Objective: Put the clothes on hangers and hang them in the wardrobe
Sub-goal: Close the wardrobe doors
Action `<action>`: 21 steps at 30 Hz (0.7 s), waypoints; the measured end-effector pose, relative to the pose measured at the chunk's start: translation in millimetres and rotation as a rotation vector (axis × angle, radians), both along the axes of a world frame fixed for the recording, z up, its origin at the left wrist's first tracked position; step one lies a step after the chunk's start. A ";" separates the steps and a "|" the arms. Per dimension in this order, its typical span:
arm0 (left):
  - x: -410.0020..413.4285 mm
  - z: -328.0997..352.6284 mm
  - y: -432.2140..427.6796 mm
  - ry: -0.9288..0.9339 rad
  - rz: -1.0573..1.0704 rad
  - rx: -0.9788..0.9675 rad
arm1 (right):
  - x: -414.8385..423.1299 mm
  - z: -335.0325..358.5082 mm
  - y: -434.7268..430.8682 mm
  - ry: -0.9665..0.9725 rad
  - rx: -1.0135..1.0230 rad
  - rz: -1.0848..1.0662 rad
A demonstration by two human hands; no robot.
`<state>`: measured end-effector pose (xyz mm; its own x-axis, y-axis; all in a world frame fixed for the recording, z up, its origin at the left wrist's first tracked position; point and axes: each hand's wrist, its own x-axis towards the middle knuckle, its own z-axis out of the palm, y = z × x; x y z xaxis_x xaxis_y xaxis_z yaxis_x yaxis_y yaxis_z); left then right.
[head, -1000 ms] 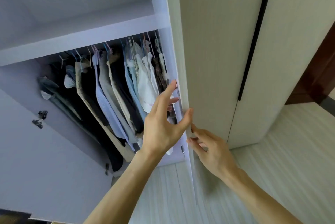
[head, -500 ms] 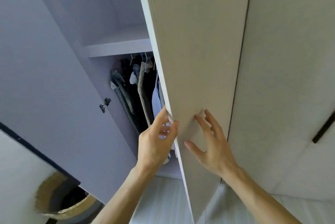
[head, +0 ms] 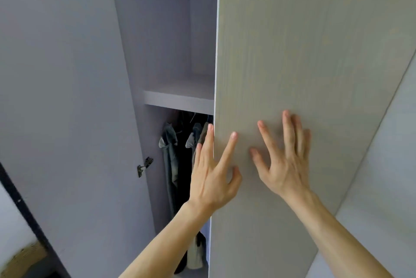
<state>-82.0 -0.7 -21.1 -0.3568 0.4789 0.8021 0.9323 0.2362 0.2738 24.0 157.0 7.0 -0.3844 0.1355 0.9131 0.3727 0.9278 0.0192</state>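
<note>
Clothes of grey and dark fabric (head: 170,154) hang in the wardrobe (head: 166,30), right of a smooth lilac-grey open door panel (head: 63,75) with a small metal hinge (head: 145,166). They are under a flat lilac shelf (head: 180,100) and just left of the left hand (head: 211,178). Its grip is slack, with straight fingers at the edge of the beige wood-grain door (head: 292,41), holding nothing. The right hand (head: 286,165) lies spread flat on that door, grip wide open.

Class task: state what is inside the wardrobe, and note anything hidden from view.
Through the gap, a shelf shows, with grey and dark clothes hanging beneath it. The pale door covers the rest, so any other garments cannot be seen.
</note>
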 end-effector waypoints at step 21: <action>-108.3 -2.5 99.8 0.259 0.170 -0.186 | -69.1 -21.6 90.4 0.078 0.187 -0.204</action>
<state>-190.3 99.1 -23.6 -0.2399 0.5770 0.7807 0.9084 0.4171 -0.0291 -45.1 247.4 -14.6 -0.2937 0.0295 0.9554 0.5583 0.8166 0.1464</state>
